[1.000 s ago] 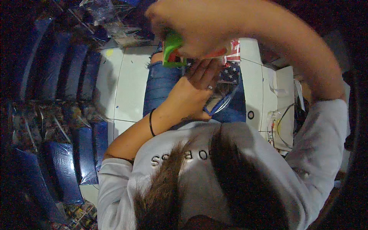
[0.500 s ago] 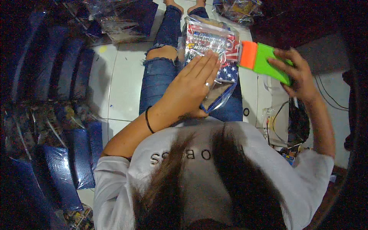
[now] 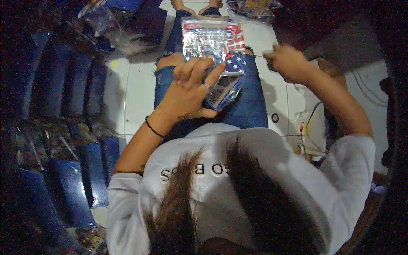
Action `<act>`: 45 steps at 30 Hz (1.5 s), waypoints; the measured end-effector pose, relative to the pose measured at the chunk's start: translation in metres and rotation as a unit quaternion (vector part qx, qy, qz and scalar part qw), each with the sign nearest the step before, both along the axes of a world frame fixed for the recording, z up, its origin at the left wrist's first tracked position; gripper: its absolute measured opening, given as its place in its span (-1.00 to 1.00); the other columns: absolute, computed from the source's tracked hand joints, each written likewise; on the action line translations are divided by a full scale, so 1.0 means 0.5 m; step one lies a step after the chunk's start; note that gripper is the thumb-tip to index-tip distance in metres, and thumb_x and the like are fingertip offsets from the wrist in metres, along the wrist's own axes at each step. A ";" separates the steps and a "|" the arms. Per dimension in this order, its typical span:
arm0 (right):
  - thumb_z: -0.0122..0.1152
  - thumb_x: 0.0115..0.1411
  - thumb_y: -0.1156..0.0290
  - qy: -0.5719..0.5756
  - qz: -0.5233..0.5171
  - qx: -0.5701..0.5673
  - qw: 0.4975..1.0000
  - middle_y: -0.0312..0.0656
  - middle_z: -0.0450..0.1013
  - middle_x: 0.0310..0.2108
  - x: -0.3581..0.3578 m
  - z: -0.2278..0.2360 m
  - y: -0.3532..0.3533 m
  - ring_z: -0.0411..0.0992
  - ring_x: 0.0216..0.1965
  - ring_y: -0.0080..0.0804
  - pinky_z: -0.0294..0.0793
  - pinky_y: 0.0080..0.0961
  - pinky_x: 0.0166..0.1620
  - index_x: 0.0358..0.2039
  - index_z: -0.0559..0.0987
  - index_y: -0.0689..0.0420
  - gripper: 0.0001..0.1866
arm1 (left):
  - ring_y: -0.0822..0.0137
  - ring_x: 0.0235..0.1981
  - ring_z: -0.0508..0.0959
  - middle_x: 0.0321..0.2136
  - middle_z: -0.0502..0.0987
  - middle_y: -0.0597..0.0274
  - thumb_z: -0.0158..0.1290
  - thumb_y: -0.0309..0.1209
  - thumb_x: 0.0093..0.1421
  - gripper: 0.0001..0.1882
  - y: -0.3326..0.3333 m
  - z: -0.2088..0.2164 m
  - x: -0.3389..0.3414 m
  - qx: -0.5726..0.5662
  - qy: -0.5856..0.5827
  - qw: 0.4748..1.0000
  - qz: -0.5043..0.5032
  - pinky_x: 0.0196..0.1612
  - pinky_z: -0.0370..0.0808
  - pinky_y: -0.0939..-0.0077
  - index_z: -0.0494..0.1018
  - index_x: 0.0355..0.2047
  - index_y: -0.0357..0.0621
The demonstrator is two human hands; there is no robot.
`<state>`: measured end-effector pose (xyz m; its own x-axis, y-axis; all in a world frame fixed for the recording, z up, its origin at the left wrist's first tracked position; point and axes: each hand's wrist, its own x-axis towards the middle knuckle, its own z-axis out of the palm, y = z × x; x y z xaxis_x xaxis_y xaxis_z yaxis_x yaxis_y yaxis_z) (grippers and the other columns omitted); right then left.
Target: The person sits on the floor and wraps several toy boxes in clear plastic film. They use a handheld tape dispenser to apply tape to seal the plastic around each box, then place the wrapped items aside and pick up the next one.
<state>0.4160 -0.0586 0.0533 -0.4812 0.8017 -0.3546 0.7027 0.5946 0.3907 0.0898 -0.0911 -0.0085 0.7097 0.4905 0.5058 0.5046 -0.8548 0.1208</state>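
Observation:
On my lap lies a box in clear plastic wrap [image 3: 233,63], printed with white stars on blue and red and white stripes. Its near end shows a grey, blue-edged side under the loose film. My left hand [image 3: 191,78] grips its left and near part, fingers bent over the top and the thumb by the near corner. To the right of the box and apart from it, my right hand [image 3: 291,63] is closed and smeared by motion. A thin dark bit shows at its fingertips, too blurred to name.
Rows of blue packages in clear wrap [image 3: 70,182] stand along the left side. More wrapped packages [image 3: 127,40] lie at the far left, and another wrapped bundle [image 3: 255,8] at the far right. Cables [image 3: 312,121] and a pale box-like thing [image 3: 316,97] are on the right.
The green and orange tool that my right hand held at the box's right edge is out of sight. That hand has moved left and closed. The box has shifted left; my left fingers have curled.

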 end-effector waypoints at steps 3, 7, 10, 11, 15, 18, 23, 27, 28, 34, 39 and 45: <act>0.18 -0.07 0.47 0.043 -0.115 -0.111 0.986 0.06 0.42 -0.22 0.096 -0.119 0.008 0.45 -0.21 0.04 0.47 -0.12 -0.15 -0.06 0.49 0.13 -0.54 | -0.10 0.34 -0.13 0.28 -0.04 -0.13 0.23 0.25 -0.26 0.19 0.013 -0.004 -0.030 -0.015 -0.137 0.990 -0.038 0.30 -0.14 0.01 0.06 0.27 -0.16; 0.30 -0.17 0.50 0.415 -0.263 0.057 0.869 -0.08 0.39 -0.10 0.237 -0.353 0.029 0.38 -0.05 -0.08 0.38 -0.33 0.04 -0.14 0.57 0.15 -0.54 | -0.02 0.37 -0.20 0.35 -0.24 -0.14 -0.20 0.44 -0.02 0.19 0.014 -0.033 -0.017 -0.249 -0.307 0.915 -0.073 0.34 -0.26 0.21 -0.19 0.33 -0.27; 0.31 -0.08 0.45 0.568 -0.365 0.066 0.734 -0.08 0.38 -0.04 0.269 -0.519 0.034 0.36 0.03 -0.13 0.31 -0.39 0.12 -0.06 0.55 0.15 -0.52 | 0.02 0.35 -0.14 0.34 -0.22 -0.12 -0.37 0.37 0.11 0.06 0.027 -0.024 0.012 -0.275 -0.325 0.901 -0.083 0.34 -0.23 0.27 -0.17 0.31 -0.30; 0.32 -0.04 0.42 0.604 -0.406 0.055 0.684 -0.07 0.38 -0.03 0.267 -0.561 0.034 0.35 0.04 -0.14 0.29 -0.39 0.13 -0.05 0.55 0.14 -0.54 | 0.02 0.34 -0.10 0.32 -0.18 -0.11 -0.39 0.33 0.14 0.00 0.033 -0.012 0.021 -0.250 -0.303 0.915 -0.089 0.34 -0.21 0.27 -0.13 0.29 -0.29; 0.27 0.06 0.12 0.562 -0.429 0.191 0.681 -0.05 0.28 0.14 0.237 -0.609 0.036 0.29 0.13 -0.14 0.25 -0.36 0.17 0.06 0.47 0.08 -0.44 | -0.02 0.24 0.14 0.18 0.16 -0.10 -0.19 0.12 0.18 -0.29 0.136 0.091 0.030 -0.004 -0.041 0.988 -0.146 0.33 -0.06 0.21 0.22 0.14 -0.19; 0.17 0.17 0.12 0.535 -0.390 0.329 0.673 -0.04 0.18 0.22 0.207 -0.538 0.021 0.17 0.22 -0.14 0.16 -0.28 0.22 0.18 0.35 0.05 -0.41 | -0.04 0.10 0.34 0.02 0.39 -0.09 -0.07 0.01 0.19 -0.49 0.220 0.144 0.089 0.070 0.167 0.956 -0.232 0.24 0.14 0.16 0.44 -0.06 -0.14; -0.02 0.29 0.34 0.749 -0.325 0.268 0.512 -0.09 0.25 0.14 0.072 -0.339 -0.089 0.27 0.09 -0.27 0.22 -0.38 0.15 0.11 0.38 0.15 -0.61 | -0.02 -0.33 0.58 -0.49 0.56 -0.05 -0.16 0.36 0.07 -0.26 0.361 0.174 0.213 -0.024 0.395 0.898 -0.193 -0.09 0.45 0.19 0.59 -0.45 -0.12; 0.11 0.21 0.21 0.885 -0.202 0.149 0.392 -0.09 0.16 0.20 -0.151 -0.236 -0.140 0.18 0.19 -0.24 0.16 -0.30 0.20 0.22 0.15 0.22 -0.34 | 0.00 -0.23 0.58 -0.33 0.59 -0.05 -0.28 0.44 0.06 -0.19 0.435 0.199 0.239 -0.121 0.324 0.932 0.110 -0.12 0.48 0.22 0.62 -0.32 -0.01; 0.19 0.15 0.20 0.853 -0.239 0.107 0.452 0.00 -0.02 0.31 -0.205 -0.224 -0.126 0.00 0.31 -0.16 0.03 -0.26 0.27 0.30 0.00 0.21 -0.17 | 0.00 -0.21 0.58 -0.31 0.59 -0.05 -0.29 0.45 0.05 -0.18 0.442 0.201 0.245 -0.134 0.294 0.928 0.184 -0.10 0.47 0.22 0.63 -0.30 0.02; -0.22 0.23 -0.27 0.969 -0.227 -0.087 -0.035 -0.07 0.34 0.07 -0.225 -0.209 0.078 0.32 0.07 -0.25 0.18 -0.33 0.19 0.21 0.18 0.23 -0.17 | 0.11 -0.24 0.61 -0.28 0.59 -0.06 -0.09 0.27 0.07 -0.27 0.395 0.164 0.214 -0.313 0.288 0.875 0.230 -0.14 0.52 0.29 0.57 -0.19 -0.18; -0.30 0.27 -0.22 0.940 -0.202 -0.252 0.114 -0.20 0.46 -0.09 -0.159 -0.171 0.145 0.49 -0.18 -0.37 0.48 -0.43 -0.06 0.10 0.36 0.12 -0.30 | 0.17 0.01 0.44 0.02 0.34 -0.21 0.15 -0.05 0.06 0.06 0.268 0.081 0.089 -0.619 -0.317 0.719 0.004 0.04 0.40 0.38 -0.27 0.30 -0.33; -0.03 0.25 -0.04 0.887 -0.240 -0.086 0.384 -0.10 0.41 0.00 -0.199 -0.082 0.103 0.46 -0.08 -0.29 0.46 -0.38 -0.03 0.14 0.32 0.16 -0.38 | 0.30 -0.03 0.45 0.07 0.33 0.01 0.15 -0.28 0.07 0.11 0.159 0.004 0.024 -0.616 -0.417 0.667 0.042 0.04 0.38 0.51 -0.49 0.32 -0.23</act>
